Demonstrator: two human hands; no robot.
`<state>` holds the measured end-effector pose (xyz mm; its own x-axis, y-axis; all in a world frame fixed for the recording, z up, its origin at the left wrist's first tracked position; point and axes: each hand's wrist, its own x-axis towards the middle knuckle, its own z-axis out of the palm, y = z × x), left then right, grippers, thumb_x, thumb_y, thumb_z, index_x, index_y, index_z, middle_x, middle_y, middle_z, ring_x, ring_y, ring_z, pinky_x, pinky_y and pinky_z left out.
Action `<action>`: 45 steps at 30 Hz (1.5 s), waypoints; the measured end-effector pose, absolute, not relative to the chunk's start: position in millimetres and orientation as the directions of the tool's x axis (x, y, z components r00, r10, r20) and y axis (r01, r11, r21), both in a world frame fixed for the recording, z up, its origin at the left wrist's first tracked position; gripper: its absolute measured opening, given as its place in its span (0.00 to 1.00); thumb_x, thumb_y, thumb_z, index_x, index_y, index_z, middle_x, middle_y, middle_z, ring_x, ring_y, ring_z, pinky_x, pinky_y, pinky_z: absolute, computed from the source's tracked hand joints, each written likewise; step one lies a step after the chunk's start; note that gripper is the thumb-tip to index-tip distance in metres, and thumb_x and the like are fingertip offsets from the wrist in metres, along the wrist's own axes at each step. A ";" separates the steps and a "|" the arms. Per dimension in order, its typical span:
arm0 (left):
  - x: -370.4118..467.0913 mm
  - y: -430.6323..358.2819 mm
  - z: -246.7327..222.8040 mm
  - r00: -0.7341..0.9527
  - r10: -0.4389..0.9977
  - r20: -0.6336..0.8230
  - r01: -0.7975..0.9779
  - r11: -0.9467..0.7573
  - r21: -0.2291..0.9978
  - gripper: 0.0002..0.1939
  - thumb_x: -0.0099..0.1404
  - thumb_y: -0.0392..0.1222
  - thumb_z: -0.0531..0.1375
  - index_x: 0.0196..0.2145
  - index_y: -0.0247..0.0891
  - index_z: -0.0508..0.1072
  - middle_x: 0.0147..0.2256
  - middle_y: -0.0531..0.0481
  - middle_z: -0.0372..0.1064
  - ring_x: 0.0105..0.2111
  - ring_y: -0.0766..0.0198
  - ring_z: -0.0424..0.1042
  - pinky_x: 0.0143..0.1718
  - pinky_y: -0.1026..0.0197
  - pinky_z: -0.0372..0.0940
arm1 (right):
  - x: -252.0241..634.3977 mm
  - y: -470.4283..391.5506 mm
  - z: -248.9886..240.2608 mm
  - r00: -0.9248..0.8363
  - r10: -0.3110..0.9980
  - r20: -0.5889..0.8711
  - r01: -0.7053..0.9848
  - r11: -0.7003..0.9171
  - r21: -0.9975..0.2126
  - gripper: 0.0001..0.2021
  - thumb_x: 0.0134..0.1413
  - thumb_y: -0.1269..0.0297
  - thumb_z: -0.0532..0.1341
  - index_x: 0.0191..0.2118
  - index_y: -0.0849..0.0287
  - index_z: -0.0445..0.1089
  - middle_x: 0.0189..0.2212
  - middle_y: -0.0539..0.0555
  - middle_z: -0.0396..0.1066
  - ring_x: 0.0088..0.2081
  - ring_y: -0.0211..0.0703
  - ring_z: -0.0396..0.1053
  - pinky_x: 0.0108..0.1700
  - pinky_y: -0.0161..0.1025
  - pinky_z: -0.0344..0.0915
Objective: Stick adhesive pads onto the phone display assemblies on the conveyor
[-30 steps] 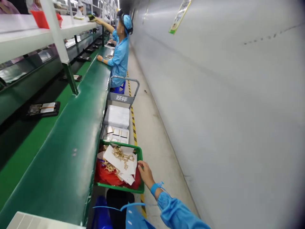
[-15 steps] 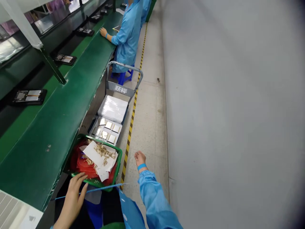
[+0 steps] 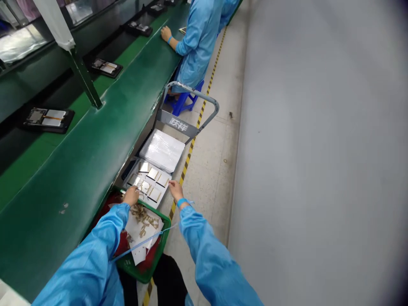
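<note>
My left hand (image 3: 131,196) is at the near left corner of a clear tray (image 3: 165,196) that holds several flat silver parts with dark edges. Its fingers are bent and closed; what they grip, if anything, is too small to tell. At the tray's right edge, my right hand (image 3: 176,191) has thumb and fingertips pinched together, their contents unclear. Below both hands sits a green basket (image 3: 166,229) with red material, white sheets (image 3: 139,253) and curled tan scraps (image 3: 142,216). A blue coiled cord (image 3: 137,246) runs from my right wrist across the basket.
A cart with a grey handle (image 3: 204,100) carries wrapped stacked trays (image 3: 162,149). On the left is a green bench (image 3: 79,157), with a post (image 3: 84,78) and opened devices (image 3: 49,119) on a line. A person in blue (image 3: 199,42) sits beyond, on a blue stool (image 3: 185,102).
Both hands have moved forward to the tray of silver parts, the left from beside the basket, the right from over the floor. Their fingers have closed. The view has shifted.
</note>
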<state>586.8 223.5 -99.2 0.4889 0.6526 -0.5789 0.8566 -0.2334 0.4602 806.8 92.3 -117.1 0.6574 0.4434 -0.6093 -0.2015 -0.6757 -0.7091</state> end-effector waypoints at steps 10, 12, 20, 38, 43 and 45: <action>647.6 317.3 -267.1 0.268 0.698 -0.664 0.956 -0.108 0.273 0.19 0.69 0.47 0.60 0.54 0.38 0.69 0.53 0.43 0.68 0.49 0.55 0.72 0.48 0.48 0.70 | 832.0 194.0 -343.3 0.519 0.566 -0.641 0.175 -0.804 -0.568 0.15 0.65 0.59 0.62 0.53 0.60 0.69 0.52 0.57 0.70 0.50 0.49 0.71 0.52 0.53 0.70; 658.5 325.3 -304.4 0.236 0.707 -0.667 0.963 -0.077 0.259 0.19 0.69 0.47 0.60 0.54 0.38 0.70 0.53 0.43 0.68 0.48 0.55 0.72 0.48 0.48 0.70 | 831.7 209.4 -382.1 0.511 0.598 -0.617 0.228 -0.787 -0.574 0.15 0.65 0.59 0.62 0.53 0.60 0.69 0.53 0.58 0.69 0.52 0.50 0.70 0.53 0.54 0.69; 697.7 358.7 -421.9 0.216 0.771 -0.600 0.959 -0.052 0.277 0.19 0.69 0.47 0.60 0.55 0.38 0.69 0.54 0.42 0.67 0.49 0.55 0.71 0.49 0.47 0.70 | 820.9 250.7 -471.7 0.511 0.695 -0.506 0.343 -0.704 -0.621 0.19 0.63 0.71 0.58 0.59 0.66 0.65 0.55 0.65 0.65 0.58 0.53 0.63 0.61 0.51 0.59; 695.9 377.8 -453.3 0.279 0.814 -0.509 0.949 -0.153 0.276 0.19 0.69 0.47 0.60 0.54 0.38 0.69 0.54 0.42 0.68 0.49 0.55 0.71 0.49 0.47 0.70 | 790.5 241.0 -466.1 0.383 0.746 -0.545 0.274 -0.655 -0.704 0.16 0.55 0.75 0.58 0.49 0.63 0.74 0.47 0.62 0.72 0.53 0.51 0.68 0.57 0.41 0.62; 701.5 388.5 -457.2 0.294 0.795 -0.531 0.945 -0.160 0.284 0.18 0.70 0.47 0.59 0.54 0.38 0.70 0.53 0.42 0.68 0.49 0.56 0.71 0.49 0.47 0.70 | 825.4 256.5 -480.4 0.397 0.732 -0.554 0.209 -0.660 -0.722 0.16 0.59 0.76 0.55 0.51 0.64 0.73 0.49 0.62 0.72 0.54 0.51 0.66 0.60 0.44 0.59; 703.8 391.1 -460.5 0.293 0.783 -0.549 0.946 -0.154 0.286 0.17 0.70 0.47 0.59 0.53 0.38 0.70 0.53 0.42 0.68 0.48 0.56 0.71 0.49 0.48 0.70 | 832.3 262.5 -489.7 0.379 0.720 -0.581 0.163 -0.670 -0.724 0.12 0.61 0.72 0.58 0.47 0.63 0.74 0.45 0.59 0.74 0.50 0.49 0.69 0.57 0.46 0.62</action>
